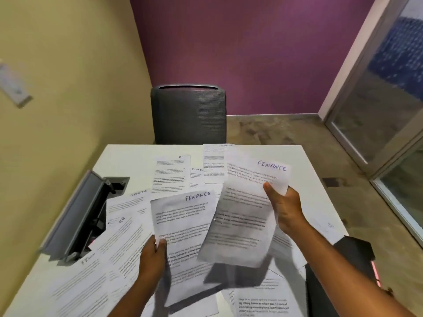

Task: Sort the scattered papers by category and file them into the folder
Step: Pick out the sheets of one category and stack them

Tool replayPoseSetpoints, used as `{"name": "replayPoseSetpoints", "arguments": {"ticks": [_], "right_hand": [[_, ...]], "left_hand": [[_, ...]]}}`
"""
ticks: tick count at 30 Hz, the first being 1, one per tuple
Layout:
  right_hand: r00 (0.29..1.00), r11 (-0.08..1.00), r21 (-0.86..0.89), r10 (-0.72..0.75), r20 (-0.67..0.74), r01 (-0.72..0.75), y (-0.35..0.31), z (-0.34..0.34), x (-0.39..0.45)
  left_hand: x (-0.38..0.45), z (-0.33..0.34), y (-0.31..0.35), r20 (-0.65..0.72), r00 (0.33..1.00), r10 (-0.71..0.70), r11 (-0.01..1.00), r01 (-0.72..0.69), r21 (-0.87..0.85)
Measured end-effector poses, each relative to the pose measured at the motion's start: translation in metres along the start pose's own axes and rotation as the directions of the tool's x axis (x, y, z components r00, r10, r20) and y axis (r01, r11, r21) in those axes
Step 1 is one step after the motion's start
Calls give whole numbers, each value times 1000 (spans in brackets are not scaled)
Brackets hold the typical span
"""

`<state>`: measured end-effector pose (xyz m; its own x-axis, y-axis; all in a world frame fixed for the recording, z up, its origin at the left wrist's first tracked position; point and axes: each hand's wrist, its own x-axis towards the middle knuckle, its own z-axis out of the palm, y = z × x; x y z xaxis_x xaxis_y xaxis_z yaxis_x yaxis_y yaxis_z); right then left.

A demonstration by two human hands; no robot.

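While both sheets marked FINANCE are up off the tabletop (128, 156), we're mid-sort, matching by category. Left hand (152, 259) pinches the lower FINANCE sheet (183, 216) at its bottom edge, fingers curled on it; right hand (286, 209) grips the upper FINANCE sheet (247, 202) at its right side. Next move, we judge: stack the two, w/ edges squared, then set them as one pile. Other papers, HR (171, 172) and SPORTS (135, 200) incl., lie scattered, overlapping. Dark folder (343, 271) sits at the right edge. Open cable box (91, 211) at left, chair (188, 115) beyond, purple wall (251, 53) behind.
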<state>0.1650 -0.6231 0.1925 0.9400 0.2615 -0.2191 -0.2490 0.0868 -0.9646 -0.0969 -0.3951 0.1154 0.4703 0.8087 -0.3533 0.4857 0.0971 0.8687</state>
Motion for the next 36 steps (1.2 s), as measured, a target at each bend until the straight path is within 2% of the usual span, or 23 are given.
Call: {"name": "replayPoseSetpoints", "arguments": {"ticks": [3,8,12,15,17,19,23,27,30,33,36], "right_hand": [[984,988,4,153,87,-153,22,26,-20],[940,954,-57,299,166,-294,51,72,-59],[920,943,-24,328,215,-331,70,97,-79],[921,937,-33,347,179,-346,78,111,-93],[946,950,-84,309,99,-302,81,116,-98],[975,967,-139,221,33,-215,82,122,-101],[994,969,-223,110,11,-105,78,124,-104],[999,966,-259,-27,-35,17,76,123,-111],[1000,955,-295,-16,4,17,92,122,-124],[995,935,-351,81,50,-58,118,122,-131],[995,908,-408,103,6,-92,138,120,-132]], "left_hand": [[-2,-11,-4,17,1000,-21,1000,22,-16],[-3,-25,-4,76,997,-31,993,39,-110],[-4,-27,3,151,986,-63,975,93,-201],[-6,-33,9,159,987,-8,987,33,-158],[-8,-37,13,124,992,37,992,-21,-127],[-9,-41,16,148,982,117,990,-104,-91],[-8,-45,19,160,956,247,969,-242,-49],[-12,-48,22,167,919,356,934,-342,-108],[-10,-50,10,195,917,347,938,-337,-81],[-4,-48,-11,201,927,317,948,-317,-35],[1,-44,-22,205,946,251,967,-254,-11]]}}
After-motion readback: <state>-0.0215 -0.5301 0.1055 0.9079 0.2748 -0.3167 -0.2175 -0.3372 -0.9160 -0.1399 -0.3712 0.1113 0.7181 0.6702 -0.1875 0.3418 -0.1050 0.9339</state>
